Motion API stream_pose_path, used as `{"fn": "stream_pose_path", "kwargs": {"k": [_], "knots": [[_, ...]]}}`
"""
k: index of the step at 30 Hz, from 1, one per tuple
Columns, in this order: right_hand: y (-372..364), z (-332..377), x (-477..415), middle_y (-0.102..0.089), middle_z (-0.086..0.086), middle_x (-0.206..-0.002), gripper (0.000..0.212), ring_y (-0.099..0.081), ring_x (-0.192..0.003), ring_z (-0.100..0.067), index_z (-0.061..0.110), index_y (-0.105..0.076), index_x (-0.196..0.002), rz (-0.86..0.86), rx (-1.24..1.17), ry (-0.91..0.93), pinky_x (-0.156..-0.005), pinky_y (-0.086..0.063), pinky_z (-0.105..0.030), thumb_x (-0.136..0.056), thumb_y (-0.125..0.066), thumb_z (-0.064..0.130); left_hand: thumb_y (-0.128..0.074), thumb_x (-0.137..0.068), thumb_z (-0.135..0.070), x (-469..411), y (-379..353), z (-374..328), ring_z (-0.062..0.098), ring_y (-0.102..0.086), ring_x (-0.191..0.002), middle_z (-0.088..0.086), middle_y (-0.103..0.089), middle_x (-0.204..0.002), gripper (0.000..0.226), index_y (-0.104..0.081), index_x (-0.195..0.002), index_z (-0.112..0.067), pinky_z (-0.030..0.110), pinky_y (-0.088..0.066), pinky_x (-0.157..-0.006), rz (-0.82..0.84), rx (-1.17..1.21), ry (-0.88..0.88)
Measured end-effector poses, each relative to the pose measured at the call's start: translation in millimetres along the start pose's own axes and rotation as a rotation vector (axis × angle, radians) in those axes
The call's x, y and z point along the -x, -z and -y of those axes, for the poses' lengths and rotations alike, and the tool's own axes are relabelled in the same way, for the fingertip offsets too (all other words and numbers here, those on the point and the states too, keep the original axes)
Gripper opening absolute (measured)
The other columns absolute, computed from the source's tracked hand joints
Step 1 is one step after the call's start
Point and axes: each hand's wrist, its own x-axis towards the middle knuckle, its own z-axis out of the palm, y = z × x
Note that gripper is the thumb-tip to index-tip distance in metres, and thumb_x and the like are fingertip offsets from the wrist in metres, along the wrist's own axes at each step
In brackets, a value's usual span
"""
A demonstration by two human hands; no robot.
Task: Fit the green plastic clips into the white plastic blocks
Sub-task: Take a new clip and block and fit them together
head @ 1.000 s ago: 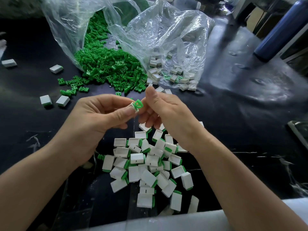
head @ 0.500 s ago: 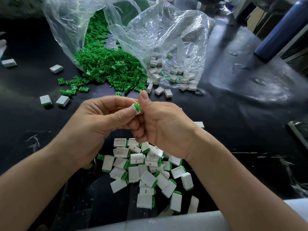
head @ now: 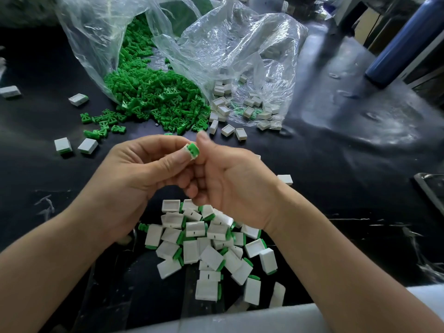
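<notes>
So we've got the black worktop (head: 336, 164) with two clear plastic bags (head: 240, 44) slumped open at the far side. One spills a big heap of green clips (head: 149, 92), the other has loose white blocks (head: 225, 109). Close to us sits a pile of finished blocks (head: 211, 248), green edges showing. Both hands are up between heap and pile. Our left hand (head: 134, 179) has a pinching grip on one white block (head: 186, 148), thumb and forefinger. Our right hand (head: 235, 188) is curled, thumb pushing against the green clip (head: 193, 150), which sits in the block's mouth and sticks out a bit. We reckon this is the press-home step. Next it wants a firm, square push till the clip seats, then a drop onto the pile.
</notes>
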Motion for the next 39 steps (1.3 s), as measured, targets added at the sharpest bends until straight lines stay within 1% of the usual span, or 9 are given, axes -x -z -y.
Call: {"fn": "stream_pose_path", "kwargs": {"k": [5, 7, 11, 17, 23, 29, 32, 35, 39], "knots": [[1.2, -2.0, -0.7, -0.049, 0.001, -0.06, 0.039, -0.043, -0.052, -0.008, 0.012, -0.05, -0.074, -0.036, 0.104, 0.039, -0.05, -0.032, -0.018, -0.097, -0.031, 0.036, -0.069, -0.057, -0.024, 0.1, 2.7, -2.2, 0.018, -0.062, -0.052, 0.006, -0.066, -0.06, 0.021, -0.076, -0.074, -0.015, 0.026, -0.054, -0.054, -0.026, -0.008, 0.004], [2.3, -2.7, -1.1, -0.049, 0.0, -0.062, 0.037, -0.043, -0.052, -0.008, 0.013, -0.051, -0.074, -0.065, 0.187, 0.061, -0.05, -0.032, -0.018, -0.097, -0.032, 0.034, -0.077, -0.057, -0.013, -0.4, 5.1, -2.0, 0.02, -0.064, -0.055, 0.008, -0.068, -0.063, 0.019, -0.076, -0.076, -0.012, 0.025, -0.054, -0.057, -0.029, -0.062, 0.008], [4.1, -4.4, -0.7, -0.048, 0.0, -0.065, 0.033, -0.043, -0.055, -0.009, 0.014, -0.053, -0.074, -0.095, 0.29, 0.094, -0.052, -0.031, -0.021, -0.097, -0.037, 0.031, -0.063, -0.065, -0.013, -1.1, 6.3, -0.8, 0.023, -0.067, -0.061, 0.013, -0.071, -0.069, 0.018, -0.076, -0.077, -0.013, 0.028, -0.058, -0.063, -0.055, -0.099, 0.023], [2.8, -3.6, 0.1, -0.051, 0.001, -0.063, 0.03, -0.045, -0.055, -0.007, 0.016, -0.051, -0.073, -0.108, 0.329, 0.118, -0.052, -0.032, -0.02, -0.097, -0.039, 0.029, -0.066, -0.063, -0.012, -0.2, 6.6, -2.8, 0.029, -0.07, -0.071, 0.018, -0.072, -0.083, 0.023, -0.076, -0.084, -0.011, 0.033, -0.059, -0.069, -0.038, -0.089, 0.052], [0.2, -3.5, 1.9, -0.051, -0.005, -0.067, 0.038, -0.045, -0.055, -0.011, 0.016, -0.052, -0.071, -0.103, 0.457, 0.111, -0.053, -0.033, -0.023, -0.099, -0.031, 0.032, -0.06, -0.069, -0.013, 1.1, 5.8, -1.8, 0.039, -0.067, -0.065, 0.025, -0.069, -0.077, 0.025, -0.074, -0.089, -0.006, 0.033, -0.058, -0.062, -0.017, -0.117, 0.055], [2.7, -4.4, 4.1, -0.054, 0.017, -0.051, 0.034, -0.047, -0.047, 0.006, 0.029, -0.051, -0.072, -0.091, 0.508, 0.142, -0.048, -0.034, -0.007, -0.1, -0.032, 0.025, -0.062, -0.065, -0.012, 1.3, 4.3, -2.0, 0.033, -0.07, -0.065, 0.021, -0.071, -0.075, 0.021, -0.077, -0.08, -0.012, 0.028, -0.057, -0.061, 0.026, -0.081, 0.042], [2.8, -5.1, 2.9, -0.05, 0.029, -0.045, 0.032, -0.047, -0.048, 0.014, 0.029, -0.053, -0.077, -0.099, 0.554, 0.154, -0.053, -0.034, -0.007, -0.101, -0.033, 0.021, -0.068, -0.057, -0.01, 1.4, 4.6, -1.3, 0.028, -0.072, -0.072, 0.014, -0.073, -0.082, 0.023, -0.078, -0.077, -0.017, 0.026, -0.057, -0.062, 0.031, -0.054, 0.041], [2.3, -6.2, 0.5, -0.048, 0.031, -0.045, 0.024, -0.046, -0.049, 0.016, 0.02, -0.059, -0.1, -0.147, 0.628, 0.144, -0.058, -0.03, -0.014, -0.1, -0.035, 0.024, -0.072, -0.051, -0.018, 1.0, 6.9, 1.1, 0.024, -0.072, -0.077, 0.009, -0.074, -0.089, 0.027, -0.078, -0.077, -0.017, 0.025, -0.057, -0.063, 0.016, -0.023, 0.053], [-0.9, -5.6, 0.7, -0.045, 0.022, -0.049, 0.022, -0.044, -0.05, 0.01, 0.023, -0.056, -0.094, -0.183, 0.666, 0.164, -0.057, -0.029, -0.014, -0.1, -0.035, 0.024, -0.084, -0.041, -0.036, 1.3, 8.2, 0.6, 0.02, -0.072, -0.077, 0.007, -0.074, -0.091, 0.044, -0.078, -0.08, -0.018, 0.021, -0.056, -0.062, 0.028, -0.017, 0.048]]}}
